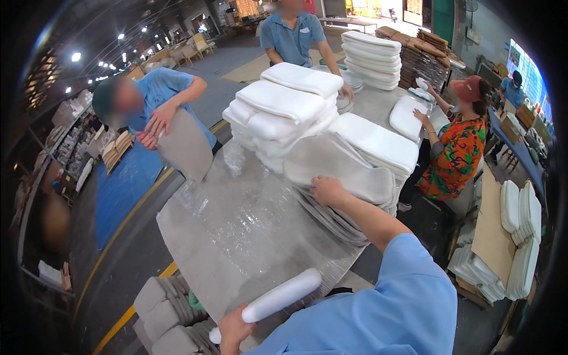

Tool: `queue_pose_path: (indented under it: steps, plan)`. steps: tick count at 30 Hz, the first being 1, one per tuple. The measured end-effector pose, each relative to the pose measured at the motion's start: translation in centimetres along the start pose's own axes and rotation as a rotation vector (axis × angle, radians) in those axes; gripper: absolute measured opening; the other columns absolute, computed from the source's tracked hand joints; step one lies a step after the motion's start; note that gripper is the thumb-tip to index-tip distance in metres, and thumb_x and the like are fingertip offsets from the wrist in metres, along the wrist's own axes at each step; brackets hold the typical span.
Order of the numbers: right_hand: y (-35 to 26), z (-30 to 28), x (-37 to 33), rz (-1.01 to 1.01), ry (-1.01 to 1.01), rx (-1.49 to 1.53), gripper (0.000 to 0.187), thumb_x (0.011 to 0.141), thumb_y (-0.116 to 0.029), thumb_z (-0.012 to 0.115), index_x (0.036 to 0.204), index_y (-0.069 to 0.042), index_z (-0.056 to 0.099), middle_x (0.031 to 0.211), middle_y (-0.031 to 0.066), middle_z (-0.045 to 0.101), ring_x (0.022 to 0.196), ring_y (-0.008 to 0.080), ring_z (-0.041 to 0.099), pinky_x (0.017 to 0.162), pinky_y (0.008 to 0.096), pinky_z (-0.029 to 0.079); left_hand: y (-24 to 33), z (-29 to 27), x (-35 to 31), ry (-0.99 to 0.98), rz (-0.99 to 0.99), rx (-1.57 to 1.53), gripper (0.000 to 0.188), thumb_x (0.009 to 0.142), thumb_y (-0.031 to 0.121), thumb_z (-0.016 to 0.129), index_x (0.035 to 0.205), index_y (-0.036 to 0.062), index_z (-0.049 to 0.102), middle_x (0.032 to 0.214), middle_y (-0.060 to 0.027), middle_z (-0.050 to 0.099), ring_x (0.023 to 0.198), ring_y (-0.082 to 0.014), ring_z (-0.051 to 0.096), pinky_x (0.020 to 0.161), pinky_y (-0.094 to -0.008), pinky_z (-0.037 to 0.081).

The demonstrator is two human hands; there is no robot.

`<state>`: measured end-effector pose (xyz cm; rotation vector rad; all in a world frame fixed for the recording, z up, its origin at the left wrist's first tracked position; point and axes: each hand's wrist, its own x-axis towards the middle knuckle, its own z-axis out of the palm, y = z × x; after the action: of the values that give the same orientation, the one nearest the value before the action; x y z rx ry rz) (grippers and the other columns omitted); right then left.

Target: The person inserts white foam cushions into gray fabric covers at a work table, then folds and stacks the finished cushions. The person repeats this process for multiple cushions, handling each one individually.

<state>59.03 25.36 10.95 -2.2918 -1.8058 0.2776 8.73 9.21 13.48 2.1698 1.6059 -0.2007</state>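
Observation:
Near the front edge of the table, my left hand is wrapped round a white foam pad, which is seen edge-on and tilted up to the right. My right arm reaches forward over a stack of grey fabric cushion covers. There my right hand has its fingers curled on the edge of the top grey cushion cover, which lies partly askew on the pile. Its fingertips are partly hidden. White foam pads stand in a tall stack just beyond, with a lower stack of pads to the right.
A plastic-covered table spreads before me. At left, a person in blue holds a grey cover; another stands at the far side. A person in a patterned shirt handles a white pad at right. Grey cushions are piled below left.

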Motion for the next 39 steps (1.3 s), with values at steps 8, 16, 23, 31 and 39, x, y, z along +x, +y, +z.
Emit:
queue_pose_path:
  steps: [8,16,23,31,39]
  plan:
    - [2.1,-3.9,-0.6,0.066,0.219,0.223,0.041,0.106,-0.033,0.055,0.134,-0.007,0.068,0.126,0.0223,0.071,0.119,0.0434,0.065,0.101,0.0517,0.051,-0.7,0.8,0.0,-0.03,0.024,-0.017,0.06,0.073,0.037,0.082,0.129,0.0212,0.072,0.111,-0.0104,0.078,0.105,-0.033,0.074,0.09,-0.046,0.057]
    - [-2.6,-16.1,-4.8,-0.025,0.424,0.397,0.037,0.106,-0.03,0.057,0.133,-0.009,0.072,0.113,0.0248,0.073,0.106,0.0413,0.07,0.093,0.0463,0.052,-1.4,1.5,-2.3,0.019,0.047,-0.066,0.067,0.077,0.042,0.082,0.137,0.0159,0.066,0.125,-0.0112,0.074,0.113,-0.0346,0.071,0.095,-0.0453,0.056]
    - [-11.1,-23.0,-7.6,-0.237,0.261,0.748,0.037,0.11,-0.028,0.055,0.131,-0.003,0.071,0.087,0.0053,0.068,0.081,0.0154,0.06,0.076,0.0342,0.05,-5.0,1.3,-1.8,-0.144,0.288,-0.576,0.078,0.084,0.041,0.084,0.149,0.0083,0.056,0.142,-0.0146,0.066,0.132,-0.0284,0.063,0.109,-0.0399,0.049]
    - [-18.7,-17.0,-8.3,-0.302,-0.271,1.324,0.04,0.112,-0.029,0.054,0.135,0.001,0.066,0.122,0.0097,0.074,0.111,0.0186,0.07,0.099,0.0353,0.055,-0.3,-6.1,2.2,-0.094,0.472,-1.449,0.075,0.1,0.005,0.068,0.165,0.0087,0.032,0.159,-0.0109,0.049,0.14,-0.0239,0.052,0.115,-0.0417,0.044]
    - [-19.7,-11.4,-8.7,-0.22,-0.352,1.532,0.043,0.106,-0.011,0.061,0.149,-0.004,0.056,0.132,0.0085,0.07,0.114,0.0175,0.068,0.098,0.0338,0.055,0.0,-10.3,3.1,0.292,0.634,-1.682,0.035,0.105,0.016,0.065,0.139,0.0071,0.064,0.14,-0.0072,0.065,0.129,-0.0189,0.06,0.11,-0.0361,0.048]
